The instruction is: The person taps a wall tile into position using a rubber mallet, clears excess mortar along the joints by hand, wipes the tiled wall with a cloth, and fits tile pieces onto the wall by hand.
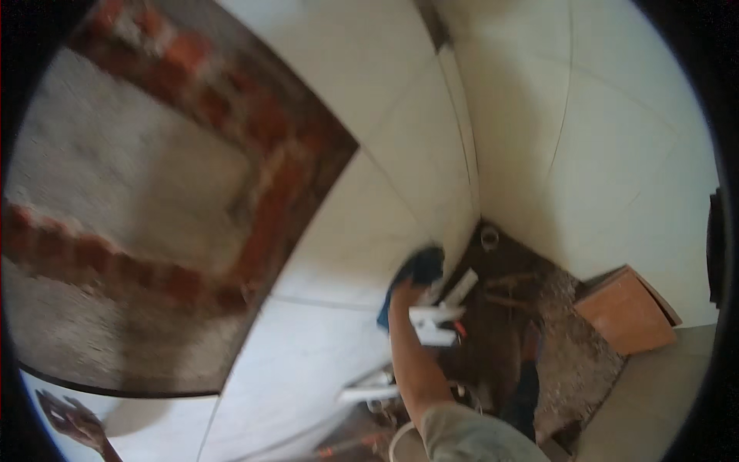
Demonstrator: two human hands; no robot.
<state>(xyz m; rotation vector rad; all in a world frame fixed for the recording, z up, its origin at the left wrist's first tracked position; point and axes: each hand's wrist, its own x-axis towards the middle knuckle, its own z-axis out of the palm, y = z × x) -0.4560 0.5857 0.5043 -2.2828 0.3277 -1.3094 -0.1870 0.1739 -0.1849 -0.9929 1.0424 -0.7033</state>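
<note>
My right hand (410, 289) is closed round a dark blue cloth (419, 266) and presses it to the white tiled wall (327, 254), low down near the corner. Part of the cloth hangs below the wrist, and my fingers are mostly covered by it. At the lower left, my left hand (71, 420) rests with its fingers spread by the white wall surface under the bare patch; nothing shows in it. Motion blurs the picture somewhat.
Red brick (269, 208) frames a rough grey recess (131, 154) at the left. White strips (435, 323) lie below my right hand. Terracotta tiles (627, 312) lean at the right. Rubble (573, 369) covers the floor, and a pale bucket (408, 445) stands at the lower edge.
</note>
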